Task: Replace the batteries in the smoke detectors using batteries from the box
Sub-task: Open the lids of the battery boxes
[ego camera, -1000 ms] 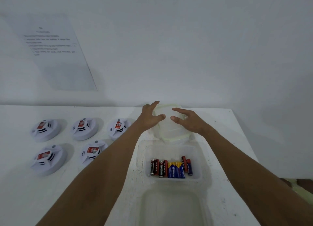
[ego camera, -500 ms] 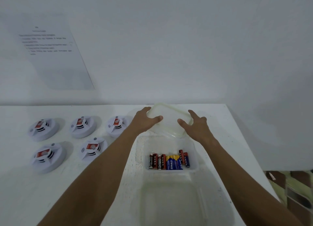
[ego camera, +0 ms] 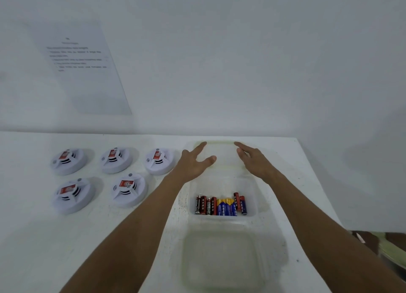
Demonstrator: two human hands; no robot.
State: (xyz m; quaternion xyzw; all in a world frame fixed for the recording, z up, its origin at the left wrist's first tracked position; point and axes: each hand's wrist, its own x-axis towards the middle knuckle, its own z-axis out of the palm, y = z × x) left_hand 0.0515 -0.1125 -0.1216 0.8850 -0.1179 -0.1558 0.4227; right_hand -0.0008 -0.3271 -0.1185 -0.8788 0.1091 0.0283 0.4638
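Note:
A clear plastic box point(ego camera: 252, 196) stands open on the white table, holding several red, black and blue batteries point(ego camera: 222, 206). Its translucent lid point(ego camera: 222, 154) lies flat on the table just behind the box. My left hand point(ego camera: 193, 163) and my right hand point(ego camera: 252, 160) hover at the lid's left and right sides, fingers straight and spread, holding nothing. Several white round smoke detectors with red labels sit in two rows to the left, the nearest to my left hand point(ego camera: 159, 160) and the front right one point(ego camera: 128, 188).
A second clear container point(ego camera: 222, 259) lies near the table's front edge, in front of the battery box. A printed sheet point(ego camera: 83, 66) hangs on the wall at the back left. The table's right edge point(ego camera: 318, 182) runs close to my right arm.
Both hands lowered the lid onto the table behind the box and let go of it; their fingers have spread away from its edges.

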